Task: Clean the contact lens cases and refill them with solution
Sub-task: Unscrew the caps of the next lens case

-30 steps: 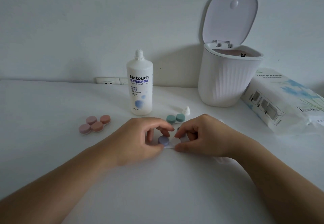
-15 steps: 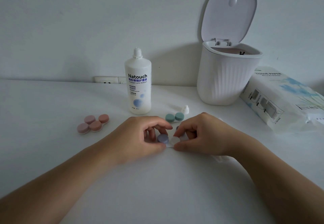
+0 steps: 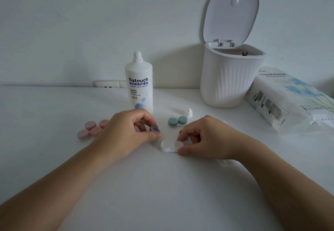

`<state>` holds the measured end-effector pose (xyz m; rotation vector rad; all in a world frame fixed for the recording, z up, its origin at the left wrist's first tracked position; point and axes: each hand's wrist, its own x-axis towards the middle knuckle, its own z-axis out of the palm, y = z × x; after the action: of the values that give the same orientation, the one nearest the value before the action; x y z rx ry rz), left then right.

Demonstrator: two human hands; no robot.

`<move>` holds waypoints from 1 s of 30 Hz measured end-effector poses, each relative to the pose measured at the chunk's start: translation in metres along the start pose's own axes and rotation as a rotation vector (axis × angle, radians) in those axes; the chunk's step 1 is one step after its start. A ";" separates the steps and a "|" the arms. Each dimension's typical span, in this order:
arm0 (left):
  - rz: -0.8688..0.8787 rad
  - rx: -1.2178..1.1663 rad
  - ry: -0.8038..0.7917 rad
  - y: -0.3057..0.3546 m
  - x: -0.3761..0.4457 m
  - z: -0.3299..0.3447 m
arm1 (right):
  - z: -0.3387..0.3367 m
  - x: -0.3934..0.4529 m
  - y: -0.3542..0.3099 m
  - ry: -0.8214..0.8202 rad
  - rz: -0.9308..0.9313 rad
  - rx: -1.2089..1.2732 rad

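Note:
A white lens case (image 3: 169, 146) lies on the white table (image 3: 162, 185) with both wells uncapped. My right hand (image 3: 204, 138) pinches its right end between thumb and fingers. My left hand (image 3: 126, 131) pinches a purple cap (image 3: 154, 129), lifted just left of the case. A second dark cap (image 3: 180, 131) peeks out behind my right fingers. The solution bottle (image 3: 138, 84) stands uncapped behind my left hand, its small white cap (image 3: 188, 112) beside a green-capped case (image 3: 177, 121). Two pink-capped cases (image 3: 91, 130) lie to the left.
A white ribbed bin (image 3: 229, 78) with its lid up stands at the back right. A tissue paper pack (image 3: 289, 100) lies beside it at the right edge. A wall socket (image 3: 110, 84) sits behind the table. A white tissue shows under my right wrist (image 3: 224, 162).
My left hand has taken the purple cap off the case's left well and lifted it up and to the left. My right hand still holds the case.

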<state>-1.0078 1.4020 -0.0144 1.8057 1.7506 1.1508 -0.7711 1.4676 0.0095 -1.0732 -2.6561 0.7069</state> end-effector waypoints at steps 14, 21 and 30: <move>0.208 0.278 -0.184 -0.001 -0.002 -0.004 | -0.001 0.000 0.000 -0.015 -0.009 -0.021; 0.266 0.261 -0.278 0.008 -0.011 -0.002 | 0.000 0.001 0.003 -0.001 -0.022 -0.019; 0.261 0.256 -0.254 0.008 -0.009 0.004 | 0.001 0.002 0.006 -0.010 -0.024 -0.001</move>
<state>-0.9987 1.3928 -0.0133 2.2749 1.6061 0.7661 -0.7688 1.4725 0.0059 -1.0389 -2.6731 0.7087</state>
